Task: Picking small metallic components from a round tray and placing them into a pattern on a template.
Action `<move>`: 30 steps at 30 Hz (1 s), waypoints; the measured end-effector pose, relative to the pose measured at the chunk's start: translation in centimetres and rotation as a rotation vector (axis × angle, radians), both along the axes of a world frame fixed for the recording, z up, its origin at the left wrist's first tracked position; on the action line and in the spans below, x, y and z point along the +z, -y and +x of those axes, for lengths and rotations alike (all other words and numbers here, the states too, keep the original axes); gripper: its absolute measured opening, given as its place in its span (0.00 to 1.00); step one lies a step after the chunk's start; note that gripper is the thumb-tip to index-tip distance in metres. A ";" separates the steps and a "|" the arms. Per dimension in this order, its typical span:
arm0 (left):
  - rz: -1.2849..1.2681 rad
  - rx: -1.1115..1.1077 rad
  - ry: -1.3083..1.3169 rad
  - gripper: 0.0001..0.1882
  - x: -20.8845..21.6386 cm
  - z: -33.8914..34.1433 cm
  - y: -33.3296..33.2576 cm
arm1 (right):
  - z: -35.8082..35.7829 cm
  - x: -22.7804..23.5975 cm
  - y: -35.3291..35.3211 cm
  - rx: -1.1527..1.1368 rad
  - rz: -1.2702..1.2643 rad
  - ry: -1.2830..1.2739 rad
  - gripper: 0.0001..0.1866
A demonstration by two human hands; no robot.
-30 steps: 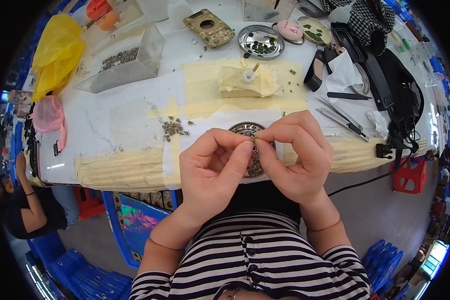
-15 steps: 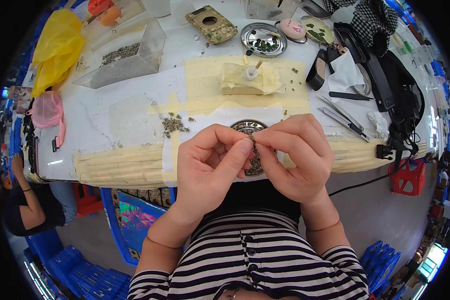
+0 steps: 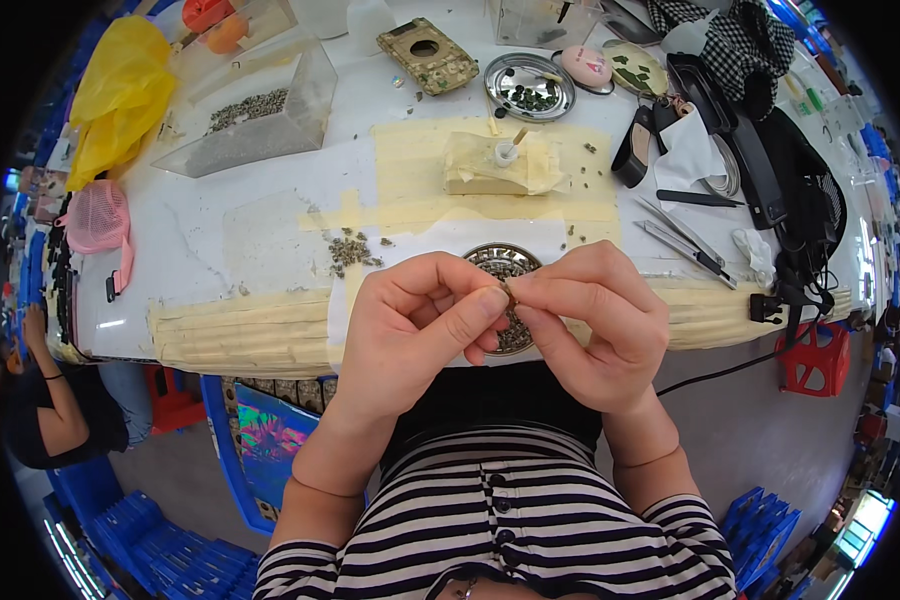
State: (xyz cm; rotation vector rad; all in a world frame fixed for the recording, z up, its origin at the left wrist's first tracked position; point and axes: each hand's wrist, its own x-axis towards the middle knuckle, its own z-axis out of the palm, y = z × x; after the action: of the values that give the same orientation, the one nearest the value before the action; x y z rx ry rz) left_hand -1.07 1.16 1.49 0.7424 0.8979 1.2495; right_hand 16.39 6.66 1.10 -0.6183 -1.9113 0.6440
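Thumb and forefinger of my left hand (image 3: 420,325) are pinched together, meeting the pinched fingertips of my right hand (image 3: 595,325). Between them is a tiny dark piece (image 3: 510,291), mostly covered by the fingers and too small to name. Both hands hover over a round metal dish (image 3: 500,250) filled with many small grey-brown parts, partly hidden behind my fingers. Left of the dish, a loose heap of similar small parts (image 3: 350,250) lies on the table. Beyond the dish stands a tape-wrapped block (image 3: 485,180) bearing a small white cup (image 3: 506,153) with a stick in it.
A clear bin (image 3: 260,145) of small parts and a pink mesh basket (image 3: 98,220) lie left. Tweezers (image 3: 680,240) and a black strap (image 3: 755,170) are at right. A round tray (image 3: 530,88) holds dark green pieces. Another person's arm (image 3: 55,380) shows far left.
My joined fingertips have shifted slightly toward me, still pinched together. The table's contents sit a little lower in the picture, as the view has moved slightly.
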 end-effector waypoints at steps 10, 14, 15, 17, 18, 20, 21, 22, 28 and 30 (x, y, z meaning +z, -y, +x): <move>0.017 0.012 0.148 0.05 -0.8 -0.1 0.0 | -0.2 0.4 0.5 0.061 -0.115 -0.060 0.15; 0.003 0.009 0.135 0.05 -0.8 -0.3 0.1 | -0.2 0.6 0.5 0.059 -0.070 -0.043 0.15; 0.000 0.010 0.131 0.05 -0.7 -0.3 0.1 | -0.3 0.6 0.6 0.055 -0.052 -0.042 0.15; -0.002 0.006 0.137 0.04 -0.8 -0.4 0.1 | -0.3 0.6 0.6 0.049 -0.014 -0.041 0.14; 0.000 0.001 0.147 0.04 -0.8 -0.4 0.1 | -0.3 0.6 0.5 0.049 0.010 -0.035 0.14; -0.005 -0.013 0.181 0.04 -0.9 -0.5 0.1 | -0.4 0.5 0.4 0.048 0.058 -0.023 0.14; -0.012 -0.022 0.206 0.04 -0.9 -0.6 0.1 | -0.4 0.6 0.4 0.048 0.072 -0.020 0.14; -0.018 -0.031 0.230 0.04 -1.0 -0.6 0.2 | -0.4 0.6 0.5 0.048 0.086 -0.016 0.15; -0.017 -0.068 0.213 0.05 -0.9 -0.9 0.0 | -0.3 0.5 0.4 0.038 0.111 -0.011 0.17; 0.026 0.020 0.127 0.05 -0.6 -0.3 0.1 | -0.5 0.2 0.4 -0.012 0.166 0.014 0.18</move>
State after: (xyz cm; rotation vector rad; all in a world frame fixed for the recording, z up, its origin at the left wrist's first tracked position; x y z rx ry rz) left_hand -1.40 1.02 0.85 0.6685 0.7887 1.3132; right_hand 15.93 6.30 1.33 -0.5290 -1.9492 0.4682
